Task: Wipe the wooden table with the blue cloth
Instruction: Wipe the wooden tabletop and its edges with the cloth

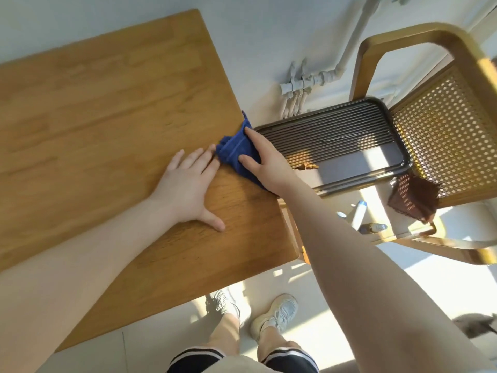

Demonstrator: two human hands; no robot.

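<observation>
Right hand (265,160) lies on the blue cloth (238,154), its grip flattened over the bunched fabric with fingers spread and the thumb pressing the near fold, pinning the cloth at the right-hand edge of the wooden surface (107,117). Left hand (188,184) rests flat on the wood just beside the cloth, fingers straight and holding nothing, fingertips nearly touching the blue fabric. Part of the cloth seems to hang off the edge, toward a dark ribbed tray (349,135) that sits on a cane-backed chair (443,130) close by (a brown mesh cloth (414,197) hangs near the tray's corner). To wipe well from here, I judge the cloth should be spread wider under the palm so more fabric meets the wood, then drawn back across in overlapping strokes with even downward pressure. The bracing hand should lift clear of each pass, lest it leave a strip untouched.
</observation>
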